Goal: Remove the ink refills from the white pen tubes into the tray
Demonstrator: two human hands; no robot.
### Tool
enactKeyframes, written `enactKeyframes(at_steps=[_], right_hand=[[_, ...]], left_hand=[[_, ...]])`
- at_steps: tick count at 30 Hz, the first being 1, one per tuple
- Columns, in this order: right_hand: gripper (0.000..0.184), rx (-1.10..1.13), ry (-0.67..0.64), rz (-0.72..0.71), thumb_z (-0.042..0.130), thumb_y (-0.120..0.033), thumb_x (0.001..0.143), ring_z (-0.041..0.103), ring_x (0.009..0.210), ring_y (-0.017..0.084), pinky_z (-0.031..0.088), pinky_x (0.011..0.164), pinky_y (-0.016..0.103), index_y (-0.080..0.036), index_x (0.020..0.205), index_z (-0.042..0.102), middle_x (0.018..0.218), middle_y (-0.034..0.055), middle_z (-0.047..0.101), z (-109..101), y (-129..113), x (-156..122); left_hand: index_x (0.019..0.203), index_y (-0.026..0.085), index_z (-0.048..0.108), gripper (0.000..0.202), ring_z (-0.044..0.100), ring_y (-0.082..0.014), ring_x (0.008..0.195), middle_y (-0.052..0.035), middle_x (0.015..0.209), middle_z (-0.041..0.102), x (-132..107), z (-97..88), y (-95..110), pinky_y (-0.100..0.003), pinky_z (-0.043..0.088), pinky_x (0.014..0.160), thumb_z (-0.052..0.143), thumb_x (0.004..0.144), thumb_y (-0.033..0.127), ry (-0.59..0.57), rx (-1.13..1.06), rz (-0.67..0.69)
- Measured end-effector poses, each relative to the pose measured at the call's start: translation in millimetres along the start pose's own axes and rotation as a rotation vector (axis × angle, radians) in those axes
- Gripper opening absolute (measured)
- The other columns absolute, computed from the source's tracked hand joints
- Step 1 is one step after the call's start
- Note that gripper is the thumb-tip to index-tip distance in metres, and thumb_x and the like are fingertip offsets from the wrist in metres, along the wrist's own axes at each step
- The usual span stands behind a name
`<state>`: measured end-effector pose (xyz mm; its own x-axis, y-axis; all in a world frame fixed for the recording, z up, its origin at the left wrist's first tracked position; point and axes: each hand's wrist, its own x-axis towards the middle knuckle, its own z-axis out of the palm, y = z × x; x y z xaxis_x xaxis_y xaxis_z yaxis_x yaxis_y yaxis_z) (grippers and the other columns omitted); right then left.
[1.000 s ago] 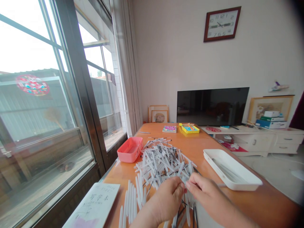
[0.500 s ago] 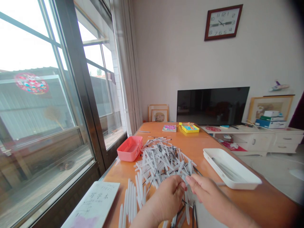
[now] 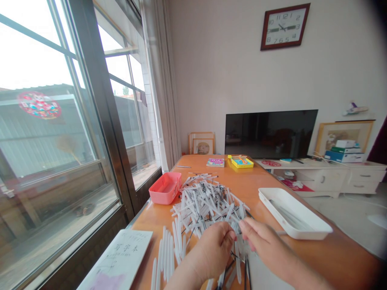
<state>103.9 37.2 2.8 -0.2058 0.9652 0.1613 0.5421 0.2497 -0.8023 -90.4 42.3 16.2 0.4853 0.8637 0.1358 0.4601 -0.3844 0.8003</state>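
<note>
Since the earlier frame, the right hand (image 3: pixel 260 237) has drawn slightly away from the left hand (image 3: pixel 214 245), opening a narrow gap between their fingertips, while the things on the surface (image 3: pixel 253 182) have kept their places. Both hands are over the near end of a heap of slender translucent tubes (image 3: pixel 205 201), which spreads from beneath them toward the far edge and a little toward the left edge. Tubes in the heap cross at many angles; the left hand is nearer its middle, the right beside its right fringe. Left thumb is pressed against a curled forefinger, and the right fingers are bunched; I cannot tell whether either grip pinches anything. Left of the left wrist, a row of loose tubes (image 3: pixel 167 249) lies roughly parallel, long axes running from near edge to far edge. Thin black rods (image 3: pixel 248 270) lie just nearer than the hands. Farther out, a pink plastic basket (image 3: pixel 165 198) stands at the left edge beside the heap, and a white tray (image 3: pixel 314 233) holding a few slender pieces is near the right edge. One notebook (image 3: pixel 121 257) lies along the left edge; a small booklet (image 3: pixel 215 162) and a yellow box (image 3: pixel 248 165) are by the far edge.
</note>
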Motion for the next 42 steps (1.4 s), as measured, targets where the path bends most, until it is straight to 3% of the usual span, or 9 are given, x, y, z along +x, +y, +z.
enactKeyframes(at_steps=[5,8,14,20,23,31,38,42], right_hand=[[0.039,0.015,0.033,-0.085,0.043,-0.055,0.098,0.046,0.067,0.016,0.037,0.062,0.026,-0.023,0.077,0.052,0.07,-0.0024,0.054,3,0,-2],[0.042,0.047,0.099,-0.079,0.045,-0.059,0.095,0.047,0.068,0.017,0.039,0.063,0.026,-0.023,0.075,0.053,0.069,-0.0016,0.055,7,2,0],[0.047,0.074,0.08,-0.004,0.04,-0.063,0.096,0.042,0.066,0.015,0.036,0.059,0.026,-0.022,0.074,0.047,0.068,-0.0034,0.045,10,5,7],[0.044,0.042,0.12,-0.037,0.043,-0.062,0.095,0.045,0.068,0.017,0.039,0.065,0.027,-0.024,0.074,0.049,0.066,-0.0017,0.05,8,1,2],[0.042,0.04,0.126,-0.059,0.043,-0.06,0.096,0.046,0.069,0.017,0.04,0.066,0.027,-0.024,0.075,0.051,0.068,-0.0012,0.052,8,0,0],[0.039,0.126,0.108,-0.01,0.039,-0.055,0.1,0.038,0.068,0.015,0.035,0.063,0.026,-0.023,0.078,0.043,0.071,-0.0038,0.04,10,6,7],[0.043,0.163,0.133,0.037,0.038,-0.058,0.098,0.036,0.066,0.014,0.033,0.059,0.025,-0.023,0.074,0.04,0.068,-0.0052,0.036,10,6,10],[0.046,0.12,0.152,0.133,0.033,-0.059,0.098,0.04,0.057,0.014,0.03,0.053,0.025,-0.023,0.073,0.046,0.059,-0.0057,0.041,0,-5,13]], left_hand=[[0.087,0.018,0.058,0.032,0.047,-0.0157,0.074,-0.0011,0.079,0.055,1,0.8,-1,-0.027,0.038,0.068,0.038,0.099,0.039,-0.006,-0.024,-0.001],[0.082,0.019,0.057,0.029,0.048,-0.0162,0.076,-0.0019,0.079,0.056,1,0.2,3,-0.026,0.037,0.069,0.04,0.098,0.035,0.048,0.012,0.037],[0.084,0.019,0.061,0.024,0.054,-0.0186,0.086,-0.0054,0.091,0.062,2,1.1,9,-0.027,0.039,0.077,0.044,0.097,0.031,0.149,0.061,0.111],[0.082,0.018,0.058,0.031,0.045,-0.0143,0.068,0.0,0.072,0.054,2,3.7,3,-0.025,0.035,0.063,0.042,0.099,0.038,0.038,-0.081,-0.023],[0.082,0.018,0.058,0.033,0.045,-0.0136,0.068,0.0007,0.071,0.053,2,3.4,2,-0.024,0.035,0.064,0.041,0.1,0.041,0.011,-0.121,-0.012],[0.09,0.019,0.067,0.026,0.056,-0.0177,0.085,-0.0049,0.09,0.064,3,6.1,12,-0.026,0.04,0.077,0.046,0.098,0.033,0.169,0.034,0.124],[0.096,0.025,0.069,0.018,0.061,-0.0208,0.083,-0.0051,0.092,0.07,-1,5.8,7,-0.027,0.04,0.072,0.051,0.094,0.027,0.143,0.13,0.115],[0.096,0.025,0.07,0.015,0.059,-0.0198,0.073,-0.0039,0.082,0.068,5,-2.4,-10,-0.027,0.036,0.066,0.057,0.091,0.033,0.353,0.02,0.007]])
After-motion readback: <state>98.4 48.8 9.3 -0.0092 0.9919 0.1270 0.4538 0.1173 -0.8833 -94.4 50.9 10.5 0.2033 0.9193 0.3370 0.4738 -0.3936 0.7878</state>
